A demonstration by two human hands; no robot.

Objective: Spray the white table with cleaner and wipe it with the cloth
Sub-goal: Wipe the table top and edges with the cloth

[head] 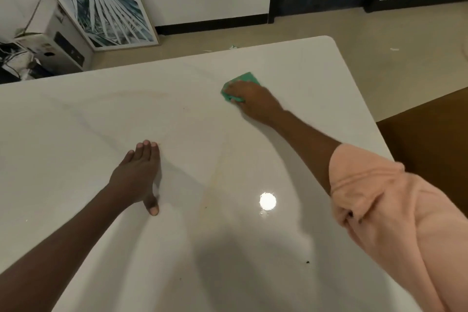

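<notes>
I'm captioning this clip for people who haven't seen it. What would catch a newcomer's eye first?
The green cloth stands out, pressed under the right hand toward the far right of the white table. The left hand lies flat nearer the middle, fingers straight. A bright glare spot shines on the near side, and a leaf picture leans on the wall behind.

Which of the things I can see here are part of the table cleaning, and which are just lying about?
Part of the job:
- white table
- green cloth, under the right hand
- left hand, resting flat on the table

Just lying about:
- framed palm-leaf picture leaning on the wall
- white cardboard box on the floor
- scraps of litter on the floor

No spray bottle is in view.
</notes>
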